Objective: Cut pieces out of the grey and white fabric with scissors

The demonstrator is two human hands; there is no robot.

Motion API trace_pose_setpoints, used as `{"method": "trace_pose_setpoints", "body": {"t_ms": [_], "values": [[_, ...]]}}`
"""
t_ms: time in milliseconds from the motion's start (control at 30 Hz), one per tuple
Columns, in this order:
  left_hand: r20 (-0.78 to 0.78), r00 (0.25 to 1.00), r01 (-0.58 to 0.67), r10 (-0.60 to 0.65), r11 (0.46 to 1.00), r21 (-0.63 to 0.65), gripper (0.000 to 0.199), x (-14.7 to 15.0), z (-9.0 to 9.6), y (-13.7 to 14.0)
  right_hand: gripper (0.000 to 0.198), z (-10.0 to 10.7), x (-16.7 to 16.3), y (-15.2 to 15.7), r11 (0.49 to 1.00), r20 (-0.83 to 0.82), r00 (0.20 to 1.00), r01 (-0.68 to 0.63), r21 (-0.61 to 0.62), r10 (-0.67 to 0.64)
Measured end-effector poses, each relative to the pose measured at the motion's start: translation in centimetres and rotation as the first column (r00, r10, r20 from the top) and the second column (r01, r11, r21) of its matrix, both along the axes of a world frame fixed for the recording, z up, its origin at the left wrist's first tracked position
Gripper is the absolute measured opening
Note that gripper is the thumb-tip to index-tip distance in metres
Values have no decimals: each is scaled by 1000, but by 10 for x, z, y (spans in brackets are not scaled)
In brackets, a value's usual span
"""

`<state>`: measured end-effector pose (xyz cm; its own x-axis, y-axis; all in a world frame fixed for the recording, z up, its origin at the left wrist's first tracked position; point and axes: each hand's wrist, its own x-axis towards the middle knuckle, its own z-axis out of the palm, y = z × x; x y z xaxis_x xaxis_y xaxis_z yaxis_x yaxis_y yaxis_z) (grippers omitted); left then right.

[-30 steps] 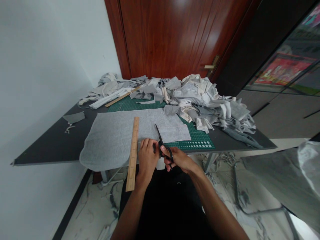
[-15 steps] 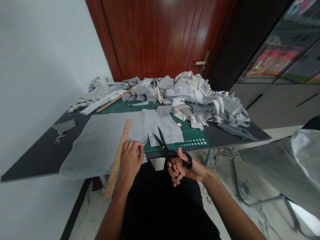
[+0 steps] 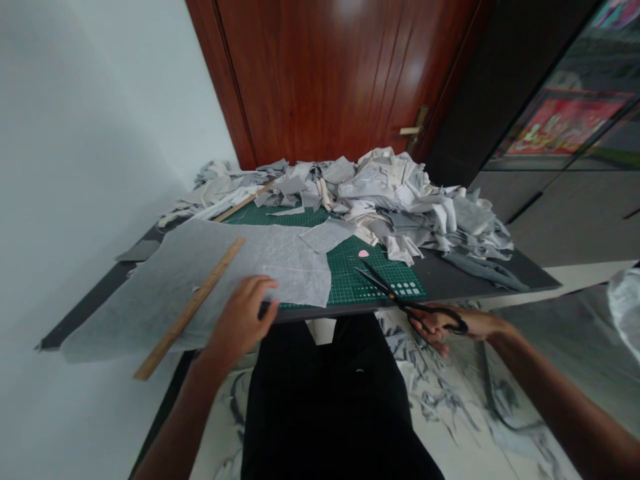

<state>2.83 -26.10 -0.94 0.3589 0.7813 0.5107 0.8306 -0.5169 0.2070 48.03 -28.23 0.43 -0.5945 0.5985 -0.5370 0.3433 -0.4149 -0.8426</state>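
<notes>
My left hand (image 3: pixel 246 312), its thumb and fingers apart, hovers at or just above the front of a large light-grey cloth (image 3: pixel 295 263); I cannot tell whether it touches. A wooden ruler (image 3: pixel 193 307) lies slantwise on that cloth, left of the hand, its near end sticking out past the table edge. Off to the right, my right hand (image 3: pixel 434 325) grips black scissors (image 3: pixel 393 293) by the handles. Their blades are slightly parted and point up-left over the green cutting mat (image 3: pixel 345 270). A smaller grey cloth piece (image 3: pixel 329 235) overlaps the big cloth's back right corner.
A heap of grey and white fabric scraps (image 3: pixel 390 180) runs along the back of the dark table (image 3: pixel 530 272). Another wooden strip (image 3: pixel 245 207) lies at the back left. A small pink piece (image 3: pixel 363 254) rests on the mat. Scraps litter the floor (image 3: pixel 445 400).
My right hand has carried the scissors rightward, away from the cloth. My left hand's fingers have spread from their pinch at the cloth's edge. The cloth and ruler have shifted left.
</notes>
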Motion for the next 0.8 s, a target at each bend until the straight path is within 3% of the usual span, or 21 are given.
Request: {"method": "trace_pose_setpoints", "body": {"t_ms": [100, 200, 367, 667, 800], "values": [[-38, 981, 186, -191, 977, -106, 42, 60, -5, -11, 35, 15, 2, 28, 994, 76, 992, -103, -29, 105], [-10, 975, 216, -220, 963, -160, 57, 90, -17, -10, 29, 33, 0, 54, 977, 140, 968, -199, -78, 208], [3, 986, 162, -165, 966, -204, 42, 91, -30, -9, 24, 51, -14, 86, 951, 185, 936, -278, -132, 299], [114, 983, 164, -147, 974, -154, 31, 88, -30, -14, 11, 38, -49, 107, 934, 170, 923, -318, -165, 344], [214, 963, 184, -162, 979, -89, 15, 89, -36, -8, 14, 36, -51, 110, 937, 175, 925, -312, -159, 338]]}}
